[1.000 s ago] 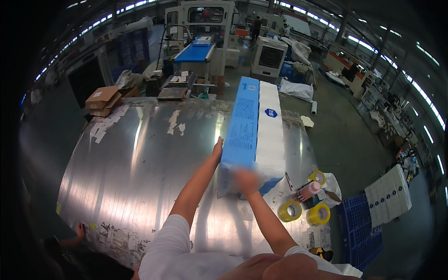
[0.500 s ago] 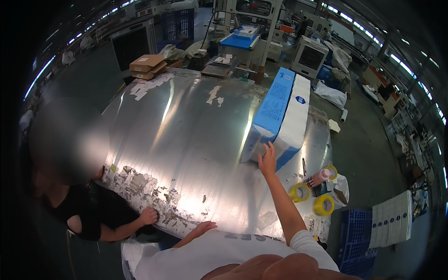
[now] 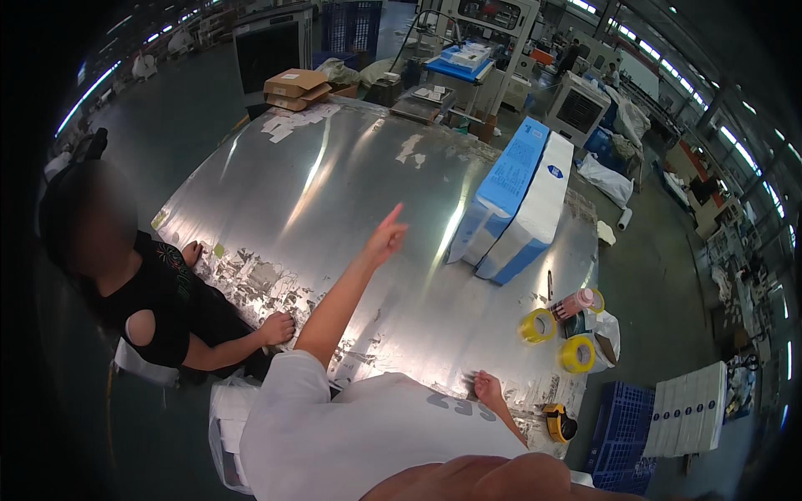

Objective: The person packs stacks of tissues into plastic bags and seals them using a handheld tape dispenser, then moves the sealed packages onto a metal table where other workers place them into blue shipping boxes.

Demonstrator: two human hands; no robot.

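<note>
My left hand (image 3: 386, 240) is held out over the middle of the metal-topped table (image 3: 334, 238). Its index finger points forward, the other fingers are partly bent, and nothing is in it. Close to my body, near the front edge of the table, my right hand (image 3: 487, 388) has loosely bent fingers and no visible object in it. Two long packs lie side by side on the right of the table, a blue-topped pack (image 3: 511, 171) and a white pack with blue ends (image 3: 539, 200). Neither hand touches them.
Yellow tape rolls (image 3: 577, 354), a pink bottle (image 3: 573, 304) and a tape dispenser (image 3: 560, 423) sit along the right edge. Cardboard boxes (image 3: 296, 88) lie at the far left corner. At left, another person's hand (image 3: 276, 328) rests on the table. A blue crate (image 3: 620, 430) stands at lower right.
My right hand has left the packs and come back near my body. The left hand has reached from the front edge to over the table, pointing. The other person's head has turned or risen.
</note>
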